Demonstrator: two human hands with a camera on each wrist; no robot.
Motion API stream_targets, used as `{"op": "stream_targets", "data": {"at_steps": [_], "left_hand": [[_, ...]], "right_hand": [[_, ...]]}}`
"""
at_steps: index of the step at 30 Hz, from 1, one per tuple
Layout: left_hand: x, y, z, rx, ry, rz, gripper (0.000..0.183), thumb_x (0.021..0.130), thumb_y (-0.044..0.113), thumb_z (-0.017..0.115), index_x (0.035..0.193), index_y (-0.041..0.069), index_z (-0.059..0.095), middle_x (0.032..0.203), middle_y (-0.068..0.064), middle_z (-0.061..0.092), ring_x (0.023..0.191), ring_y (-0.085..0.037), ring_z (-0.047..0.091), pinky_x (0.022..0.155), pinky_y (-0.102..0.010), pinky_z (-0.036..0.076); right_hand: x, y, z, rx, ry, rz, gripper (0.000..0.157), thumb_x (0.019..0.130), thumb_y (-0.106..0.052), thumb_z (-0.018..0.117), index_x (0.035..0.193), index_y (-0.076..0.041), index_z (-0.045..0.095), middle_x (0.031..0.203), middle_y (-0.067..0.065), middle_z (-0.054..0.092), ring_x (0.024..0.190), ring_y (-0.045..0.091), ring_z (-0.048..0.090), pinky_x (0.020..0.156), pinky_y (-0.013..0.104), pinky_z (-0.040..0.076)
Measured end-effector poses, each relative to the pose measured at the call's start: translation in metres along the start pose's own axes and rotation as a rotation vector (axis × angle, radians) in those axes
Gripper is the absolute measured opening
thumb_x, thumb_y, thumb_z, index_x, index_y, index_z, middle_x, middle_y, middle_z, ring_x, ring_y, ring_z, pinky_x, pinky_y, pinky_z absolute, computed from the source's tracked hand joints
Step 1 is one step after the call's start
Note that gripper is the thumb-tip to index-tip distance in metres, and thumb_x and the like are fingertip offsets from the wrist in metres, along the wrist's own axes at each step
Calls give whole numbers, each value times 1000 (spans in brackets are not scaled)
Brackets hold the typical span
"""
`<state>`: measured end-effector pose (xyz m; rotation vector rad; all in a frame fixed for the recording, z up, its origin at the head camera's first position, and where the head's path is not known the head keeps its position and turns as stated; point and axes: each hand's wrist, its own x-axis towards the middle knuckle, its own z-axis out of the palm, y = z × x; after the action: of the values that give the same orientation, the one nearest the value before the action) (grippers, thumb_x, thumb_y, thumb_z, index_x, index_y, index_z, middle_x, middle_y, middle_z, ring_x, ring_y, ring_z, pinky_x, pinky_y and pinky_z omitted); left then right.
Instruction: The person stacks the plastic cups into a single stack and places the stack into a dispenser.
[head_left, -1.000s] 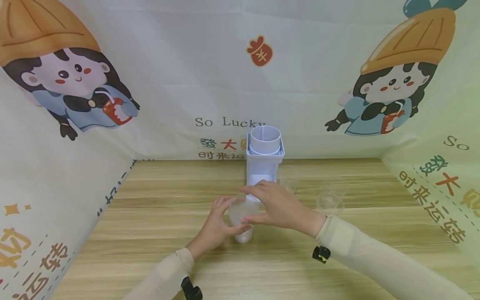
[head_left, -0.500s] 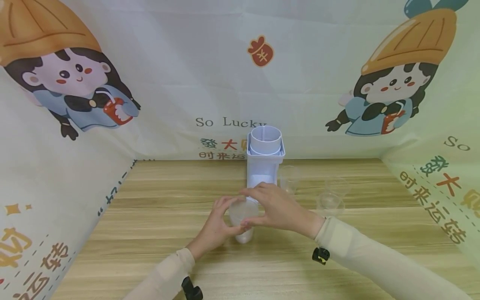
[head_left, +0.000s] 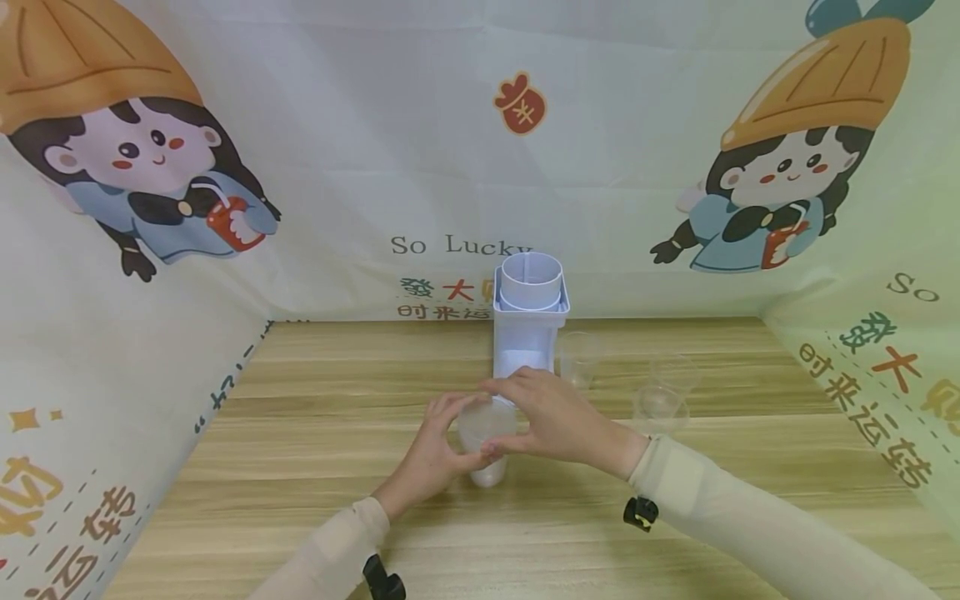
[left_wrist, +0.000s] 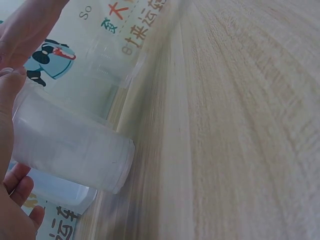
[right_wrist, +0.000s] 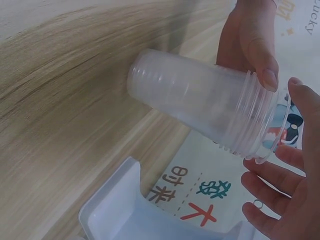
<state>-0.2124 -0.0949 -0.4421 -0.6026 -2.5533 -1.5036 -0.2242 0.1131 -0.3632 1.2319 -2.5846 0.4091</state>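
Observation:
Between my hands stands a stack of clear plastic cups [head_left: 483, 425], nested together with their rims upward and the closed end down at the tabletop. My left hand [head_left: 427, 450] grips the stack from the left, just under the rims; in the right wrist view its thumb [right_wrist: 270, 79] lies against them. From the right, my right hand [head_left: 562, 417] holds the topmost cup [right_wrist: 282, 127] by its rim, thumb on one side and fingers on the other. That rim sits a little apart from the others. In the head view the two thumbs meet at the near side.
Behind the stack is a pale lavender plastic stand [head_left: 525, 337] with a round tube [head_left: 531, 287] on top. To its right stands a clear cup [head_left: 579, 360], and farther right more clear cups [head_left: 660, 407]. A printed cloth [head_left: 345, 167] encloses the wooden table [head_left: 315, 383].
My right hand has dropped very slightly, its thumb shifting nearer to me beside the left thumb. The left hand, cup stack and stand look unmoved.

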Motion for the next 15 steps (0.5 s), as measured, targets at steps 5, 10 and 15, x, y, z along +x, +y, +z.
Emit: {"op": "stream_targets", "data": {"at_steps": [5,10,15], "left_hand": [[-1,2,0,-5,2,4,65,75,24,86,134,22,59,135,-4,53,130,-24,40,106,-56,39],[0,1,0,2,6,7,64,75,25,86,133,22,59,134,-3,54,129,-24,40,106,-55,39],[0,0,0,-3,-1,-1,63,76,26,86,133,22,59,134,-3,54,130,-24,40,107,-56,38]], "right_hand": [[-1,1,2,-5,8,-3,71,82,-57,71,138,-17,55,123,3,69,109,21,65,90,39,54],[-1,2,3,-13,10,-5,71,82,-58,71,138,-17,55,122,3,69,109,21,64,91,39,54],[-2,2,4,-7,3,-1,71,82,-58,70,139,-18,54,124,2,69,110,20,64,91,39,53]]}}
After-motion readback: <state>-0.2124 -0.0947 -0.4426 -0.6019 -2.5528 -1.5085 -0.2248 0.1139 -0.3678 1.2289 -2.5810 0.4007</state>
